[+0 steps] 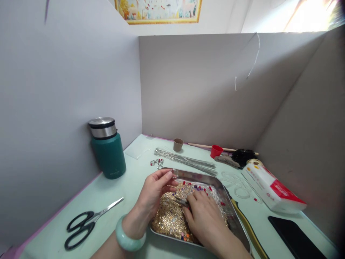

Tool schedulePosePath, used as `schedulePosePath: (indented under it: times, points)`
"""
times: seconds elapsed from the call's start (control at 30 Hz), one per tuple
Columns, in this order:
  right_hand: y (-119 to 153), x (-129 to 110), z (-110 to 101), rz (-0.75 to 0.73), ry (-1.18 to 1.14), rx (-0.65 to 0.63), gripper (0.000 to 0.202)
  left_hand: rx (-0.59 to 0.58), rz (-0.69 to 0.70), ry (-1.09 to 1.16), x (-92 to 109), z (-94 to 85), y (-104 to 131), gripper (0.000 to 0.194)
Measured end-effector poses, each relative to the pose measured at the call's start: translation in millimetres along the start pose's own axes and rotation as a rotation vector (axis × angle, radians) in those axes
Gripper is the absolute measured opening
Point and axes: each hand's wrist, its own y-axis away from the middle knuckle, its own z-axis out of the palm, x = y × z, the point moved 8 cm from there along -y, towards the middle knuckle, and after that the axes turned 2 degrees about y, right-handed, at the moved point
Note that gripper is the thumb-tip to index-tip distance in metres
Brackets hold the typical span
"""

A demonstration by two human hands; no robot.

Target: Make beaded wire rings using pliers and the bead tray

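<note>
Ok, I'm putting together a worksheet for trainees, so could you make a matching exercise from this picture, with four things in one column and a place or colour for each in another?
Column one
1. Scissors
2. Pointed tool
3. Metal tray
4. Bottle

Column two
A. Holds mostly gold-coloured beads
B. Dark green below a silver-coloured top
C. In the right hand
D. Black handles, lying on the table

Pairs: 1-D, 2-C, 3-A, 4-B
</note>
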Motion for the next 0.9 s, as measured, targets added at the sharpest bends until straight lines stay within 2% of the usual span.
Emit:
schedulePosePath:
  times: [0.13, 0.23, 0.33, 0.37, 0.43, 0.67, 0.9]
  points:
    - [1, -1, 1, -0.008, 0.004, -0.006, 0.014, -0.043, -0.016, -0.014, -3, 3.9, 1, 0.026]
    - [-1, -1, -13, -0.024, -0.083, 0.065, 0.014, -0.070, -0.027, -0.052, -4, 7.6, 2, 0.025]
    - [0, 3, -43, -0.005, -0.386, 0.249, 0.020, -0.111, -0.035, -0.096, -4, 13.2, 5, 0.022]
    - [1, 5, -50, 0.012, -0.524, 0.282, 0.021, -0.129, -0.036, -0.117, -4, 15.6, 6, 0.021]
    - [3, 7, -54, 0.038, -0.763, 0.265, 0.019, -0.176, -0.041, -0.159, -5, 21.3, 9, 0.021]
    - [3, 10, -38, 0.112, -1.108, 0.220, 0.018, -0.241, -0.069, -0.263, -10, 30.4, 14, 0.024]
    - [-4, 10, -17, 0.142, -1.371, 0.135, 0.019, -0.382, -0.155, -0.184, -18, 38.9, 16, 0.028]
